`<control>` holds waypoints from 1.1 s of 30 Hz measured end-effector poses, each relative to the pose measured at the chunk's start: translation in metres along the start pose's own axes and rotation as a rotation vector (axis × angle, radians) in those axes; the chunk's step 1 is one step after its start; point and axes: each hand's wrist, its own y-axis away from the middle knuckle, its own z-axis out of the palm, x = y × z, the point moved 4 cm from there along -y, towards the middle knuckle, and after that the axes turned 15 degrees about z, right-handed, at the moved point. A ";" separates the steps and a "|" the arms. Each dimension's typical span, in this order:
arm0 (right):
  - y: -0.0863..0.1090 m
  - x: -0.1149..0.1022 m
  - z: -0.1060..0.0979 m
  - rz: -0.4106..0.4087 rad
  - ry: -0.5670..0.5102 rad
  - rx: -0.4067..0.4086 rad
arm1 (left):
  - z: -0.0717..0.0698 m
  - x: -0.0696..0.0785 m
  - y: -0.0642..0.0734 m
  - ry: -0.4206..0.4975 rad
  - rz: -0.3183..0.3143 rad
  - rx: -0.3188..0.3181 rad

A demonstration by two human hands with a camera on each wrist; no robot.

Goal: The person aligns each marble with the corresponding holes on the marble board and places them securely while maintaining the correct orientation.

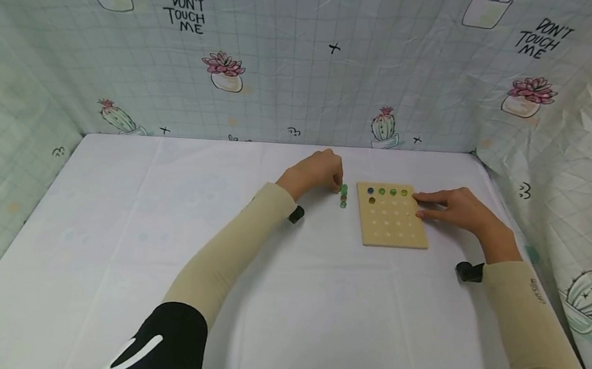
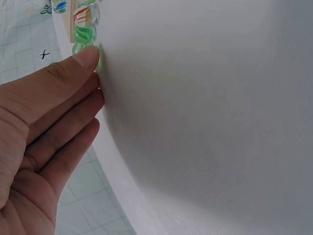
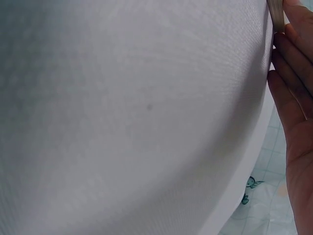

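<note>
A flat wooden board point(image 1: 394, 225) with rows of shallow hollows lies on the white table. Green marbles point(image 1: 393, 192) and a dark blue marble point(image 1: 370, 190) sit in its far row, and a brownish marble point(image 1: 372, 201) in the second. Left of the board stands a short line of loose marbles point(image 1: 343, 197), some green, one with orange streaks point(image 2: 82, 16). At the line's far end my left hand point(image 1: 316, 171) pinches a green marble, mostly hidden behind the thumb. My right hand point(image 1: 458, 211) touches the board's right edge with extended fingers.
White cloth covers the table point(image 1: 152, 253). Behind it and along both sides hangs a patterned curtain point(image 1: 280, 51) with cactus drawings. A black wrist camera point(image 1: 468, 271) sits under the right wrist, another black camera point(image 1: 296, 214) under the left.
</note>
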 end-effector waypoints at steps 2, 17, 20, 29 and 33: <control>0.001 0.000 0.000 -0.001 -0.002 0.000 | 0.001 0.000 0.000 0.001 0.006 -0.001; 0.001 0.001 0.000 -0.019 -0.009 0.013 | 0.003 -0.003 -0.001 0.021 0.029 0.005; 0.001 0.002 -0.001 -0.026 -0.008 0.017 | 0.002 -0.004 -0.001 0.015 0.017 -0.007; 0.000 0.002 -0.002 -0.018 -0.003 0.014 | 0.001 -0.002 0.002 0.030 0.010 -0.011; 0.002 0.002 0.000 -0.025 -0.003 0.015 | 0.002 -0.002 0.005 0.019 0.011 -0.028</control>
